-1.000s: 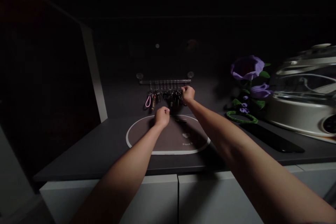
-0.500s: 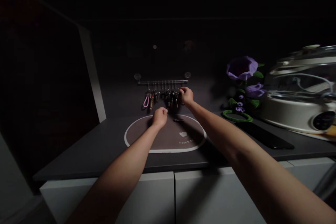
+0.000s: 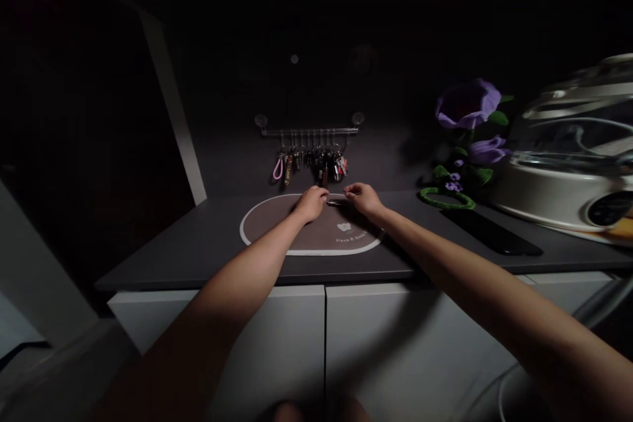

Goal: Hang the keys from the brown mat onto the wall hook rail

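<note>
The scene is dim. My left hand [image 3: 311, 202] and my right hand [image 3: 362, 198] both rest low over an oval brown mat [image 3: 277, 241] on a dark counter. Between them lies a small dark metal item [image 3: 337, 202], maybe a key, and the fingertips of both hands meet at its ends. Both hands look curled in a pinch. On the wall behind, a small rail [image 3: 309, 132] carries several hanging keys and key fobs [image 3: 316, 163], among them a pink loop [image 3: 277, 169].
Purple artificial flowers [image 3: 467, 112] with a green loop stand right of the mat. A flat black object [image 3: 489, 232] lies on the counter, and a white cooker [image 3: 573, 158] fills the far right. White cabinet doors [image 3: 316, 343] sit below the counter edge.
My right hand came down from the keys on the rail to the mat. My left hand shifted slightly toward the small item. The camera tilted a little downward.
</note>
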The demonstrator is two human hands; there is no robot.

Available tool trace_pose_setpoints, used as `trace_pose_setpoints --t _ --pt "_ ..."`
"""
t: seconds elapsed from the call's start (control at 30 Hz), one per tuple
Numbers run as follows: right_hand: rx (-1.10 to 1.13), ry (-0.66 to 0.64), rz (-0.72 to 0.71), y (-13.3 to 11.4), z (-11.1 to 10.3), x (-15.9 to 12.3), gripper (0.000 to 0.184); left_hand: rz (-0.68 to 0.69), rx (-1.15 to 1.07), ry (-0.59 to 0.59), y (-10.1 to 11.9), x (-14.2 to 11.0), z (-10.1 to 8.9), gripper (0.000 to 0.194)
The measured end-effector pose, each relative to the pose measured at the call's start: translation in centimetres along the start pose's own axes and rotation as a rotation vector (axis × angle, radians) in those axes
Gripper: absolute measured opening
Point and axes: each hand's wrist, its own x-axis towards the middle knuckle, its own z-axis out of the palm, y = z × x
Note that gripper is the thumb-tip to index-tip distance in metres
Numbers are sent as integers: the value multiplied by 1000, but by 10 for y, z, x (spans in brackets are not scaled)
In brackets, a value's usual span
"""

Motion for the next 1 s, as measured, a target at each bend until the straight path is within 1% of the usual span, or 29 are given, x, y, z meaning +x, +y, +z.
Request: trace_pose_setpoints --t 0.1,0.23,0.37,0.5,0.7,0.87,1.0 --pt "-132 -61 -4 6 -2 -10 16 45 36 -68 -7 2 9 35" --pt "-259 -100 1 2 -4 -14 16 109 108 -138 -16 4 19 43" --pt "-272 -122 27 -1 -4 -13 17 129 160 -178 -18 6 20 40" --pt "-262 -110 47 0 -3 -12 18 119 158 -156 -16 6 16 32" --pt "-309 -125 9 -1 -2 -10 20 66 146 -110 -13 5 11 20" --pt "-306 -117 -30 0 -1 -8 19 65 159 -94 -13 5 7 16" --pt "-272 -105 -64 0 -1 -7 19 53 149 -46 -8 4 -1 16"
